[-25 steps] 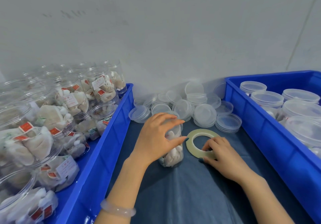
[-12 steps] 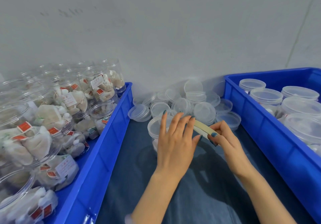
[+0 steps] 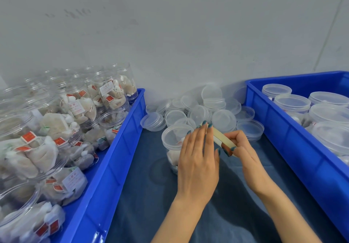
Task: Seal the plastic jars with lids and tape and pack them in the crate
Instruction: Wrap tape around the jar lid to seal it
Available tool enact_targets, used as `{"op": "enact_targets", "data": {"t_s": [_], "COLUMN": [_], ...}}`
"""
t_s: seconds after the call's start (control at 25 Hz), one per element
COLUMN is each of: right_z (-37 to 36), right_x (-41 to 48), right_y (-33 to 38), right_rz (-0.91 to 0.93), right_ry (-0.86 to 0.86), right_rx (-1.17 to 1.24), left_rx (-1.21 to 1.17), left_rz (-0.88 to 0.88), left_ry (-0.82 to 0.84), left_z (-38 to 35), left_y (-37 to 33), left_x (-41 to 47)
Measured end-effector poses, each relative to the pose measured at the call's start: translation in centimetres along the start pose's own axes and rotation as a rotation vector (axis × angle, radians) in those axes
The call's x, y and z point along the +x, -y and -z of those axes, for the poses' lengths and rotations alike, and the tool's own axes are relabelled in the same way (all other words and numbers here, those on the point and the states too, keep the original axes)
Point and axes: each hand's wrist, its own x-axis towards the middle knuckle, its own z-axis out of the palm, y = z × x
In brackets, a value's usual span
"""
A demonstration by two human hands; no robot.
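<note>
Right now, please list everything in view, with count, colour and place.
left crate: one, blue, left side
open jars: many, clear, filled, in left crate
right crate: one, blue, right side
lidded jars: at least five, clear, in right crate
loose lids: pile, clear, at back between crates
cloth: one, blue-grey, between crates
jar: one, clear, lidded, centre of cloth
tape roll: one, pale yellow, held above cloth
left hand: fingers straight, touching tape roll
right hand: grips tape roll

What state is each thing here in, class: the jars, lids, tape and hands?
Middle jar, lidded, upright on the cloth.
Tape roll, held above the cloth.
Right hand, grips the tape roll.
Left hand, fingers straight, beside the tape roll.
Left-crate jars, filled, unlidded.
Right-crate jars, lidded.
Loose lids, piled.
</note>
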Motion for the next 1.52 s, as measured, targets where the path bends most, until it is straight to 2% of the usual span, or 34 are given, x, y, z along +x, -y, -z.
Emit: {"op": "enact_targets", "data": {"t_s": [0.16, 0.44, 0.64, 0.84, 1.0, 1.08, 1.24, 1.4, 1.52], "right_z": [-0.3, 1.1, 1.4, 1.3, 1.6, 1.3, 1.2, 1.1, 0.9], "right_x": [-0.1, 0.2, 0.1, 0.1, -0.3, -0.3, -0.4, -0.3, -0.4], "right_y": [0.3, 2.0, 1.8, 2.2, 2.5, 2.3, 2.6, 3.1, 3.0], "right_rz": [-0.004, -0.012, -0.161, -0.147, -0.029, 0.043, 0.058, 0.126, 0.142], "right_ry": [0.074, 0.076, 0.153, 0.298, 0.396, 0.359, 0.158, 0.172, 0.187], "right_rx": [0.083, 0.187, 0.332, 0.314, 0.392, 0.360, 0.297, 0.191, 0.137], "left_rx": [-0.052, -0.030, -0.028, -0.048, -0.289, -0.366, -0.350, -0.556, -0.486], "left_rz": [-0.042, -0.140, -0.139, 0.029, 0.348, 0.463, 0.329, 0.271, 0.202], "left_ry": [-0.042, -0.160, -0.176, -0.180, -0.155, -0.097, -0.049, -0.021, -0.057], "left_z": [-0.1, 1.2, 1.9, 2.4, 3.7, 4.3, 5.8, 7.0, 7.0], "left_y": [0.0, 1.3, 1.9, 2.1, 1.8, 2.0, 1.8, 0.3, -0.5], "left_x": [-0.1, 0.7, 1.5, 1.1, 1.6, 1.9, 2.2, 2.4, 2.3]}}
